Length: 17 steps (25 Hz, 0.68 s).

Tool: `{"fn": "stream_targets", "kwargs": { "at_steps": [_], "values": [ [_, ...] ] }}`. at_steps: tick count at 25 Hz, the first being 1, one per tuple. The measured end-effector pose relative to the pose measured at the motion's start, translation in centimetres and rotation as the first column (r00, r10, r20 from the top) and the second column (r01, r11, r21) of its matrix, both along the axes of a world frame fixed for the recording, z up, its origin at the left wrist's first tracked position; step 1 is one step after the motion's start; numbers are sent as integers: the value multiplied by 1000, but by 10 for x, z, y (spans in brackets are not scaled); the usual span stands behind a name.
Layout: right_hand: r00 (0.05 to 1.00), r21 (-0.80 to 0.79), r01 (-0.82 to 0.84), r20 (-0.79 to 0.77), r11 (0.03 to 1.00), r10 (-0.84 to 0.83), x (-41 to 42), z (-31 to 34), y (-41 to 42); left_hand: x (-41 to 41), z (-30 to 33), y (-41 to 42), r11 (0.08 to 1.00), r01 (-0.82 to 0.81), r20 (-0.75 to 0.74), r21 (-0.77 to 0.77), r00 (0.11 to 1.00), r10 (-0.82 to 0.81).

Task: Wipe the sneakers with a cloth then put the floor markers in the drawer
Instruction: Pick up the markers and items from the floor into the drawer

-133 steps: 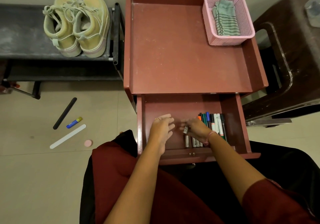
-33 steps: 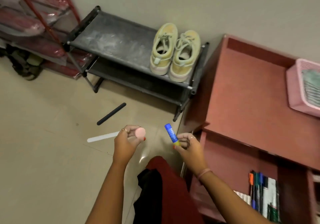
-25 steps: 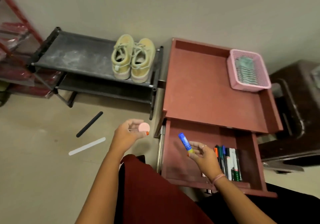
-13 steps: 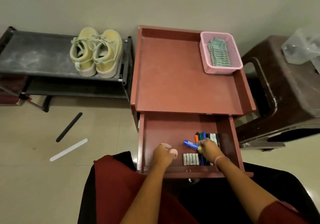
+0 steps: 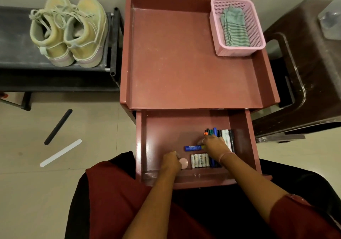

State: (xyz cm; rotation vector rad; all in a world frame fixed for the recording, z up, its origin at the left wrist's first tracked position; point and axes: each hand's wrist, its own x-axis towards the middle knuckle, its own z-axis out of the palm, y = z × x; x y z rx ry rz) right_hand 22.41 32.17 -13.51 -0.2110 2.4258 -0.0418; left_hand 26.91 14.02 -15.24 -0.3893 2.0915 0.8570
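Note:
Both my hands are inside the open red drawer (image 5: 158, 137). My right hand (image 5: 214, 143) pinches the yellow end of a small blue marker (image 5: 192, 148), which lies sideways just above the drawer floor. My left hand (image 5: 170, 162) holds a round pink disc (image 5: 184, 163) near the drawer's front. A row of markers (image 5: 220, 134) lies at the drawer's right side, with a pack of white batteries (image 5: 200, 160) in front. The yellow sneakers (image 5: 69, 32) stand on the black shoe rack (image 5: 16, 35). The striped cloth (image 5: 234, 29) sits in the pink basket (image 5: 256, 41).
A black stick (image 5: 58, 127) and a white stick (image 5: 60, 153) lie on the tiled floor to the left. The red cabinet top (image 5: 184, 59) carries only the basket. A dark brown stool (image 5: 304, 72) stands to the right. My lap is right below the drawer.
Both hands carried the blue marker and the pink disc from the floor side into the drawer. In the last half second they lowered slightly toward the drawer floor.

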Motion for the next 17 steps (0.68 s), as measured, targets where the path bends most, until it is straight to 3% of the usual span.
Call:
{"fn": "stream_targets", "kwargs": {
  "at_steps": [8, 17],
  "values": [
    [981, 141, -190, -9, 972, 193, 4, 3, 3, 1, 5, 2, 997, 14, 5, 73, 1000, -15],
    [999, 43, -24, 49, 999, 22, 9, 17, 10, -11, 59, -25, 991, 116, -93, 61, 990, -110]
  ]
}}
